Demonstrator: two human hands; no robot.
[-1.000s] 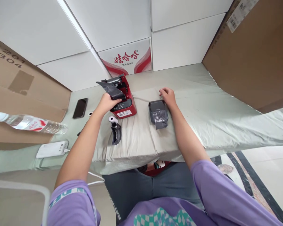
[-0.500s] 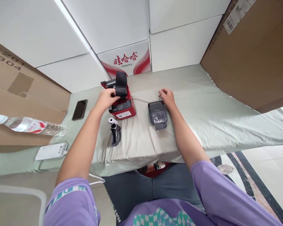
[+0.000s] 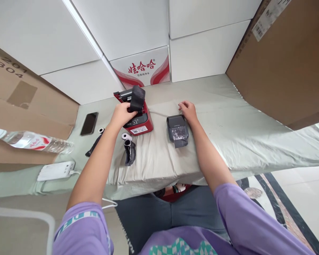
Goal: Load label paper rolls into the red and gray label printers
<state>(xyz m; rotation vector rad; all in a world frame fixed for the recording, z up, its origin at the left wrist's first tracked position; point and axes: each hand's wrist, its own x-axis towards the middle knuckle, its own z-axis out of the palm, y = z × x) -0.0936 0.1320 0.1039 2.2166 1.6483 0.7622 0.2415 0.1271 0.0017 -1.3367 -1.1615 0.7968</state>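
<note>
On the cloth-covered bench stands a red label printer (image 3: 146, 122) with its lid raised at the back. My left hand (image 3: 121, 115) is closed on a black ribbon (image 3: 137, 99) that sticks up from the printer's open top; the pinched fingertips are partly hidden. To the right lies a dark handheld device (image 3: 177, 129), a strip of tape hanging over its front. My right hand (image 3: 188, 110) rests beside that device's far right corner, fingers loosely bent and holding nothing. In front of the printer are a small white roll (image 3: 126, 136) and a roll with crumpled black film (image 3: 129, 153).
Another black-wrapped roll (image 3: 94, 146) lies partly behind my left forearm. A phone (image 3: 89, 123), a white power bank (image 3: 55, 171) and a water bottle (image 3: 29, 140) are at the left. White cartons (image 3: 199, 53) line the back; brown cardboard boxes (image 3: 281, 71) flank both sides.
My left hand has shifted slightly right, and the black ribbon tilts over more. My left forearm's shift reveals the black-wrapped roll near the phone. My right hand stays in place.
</note>
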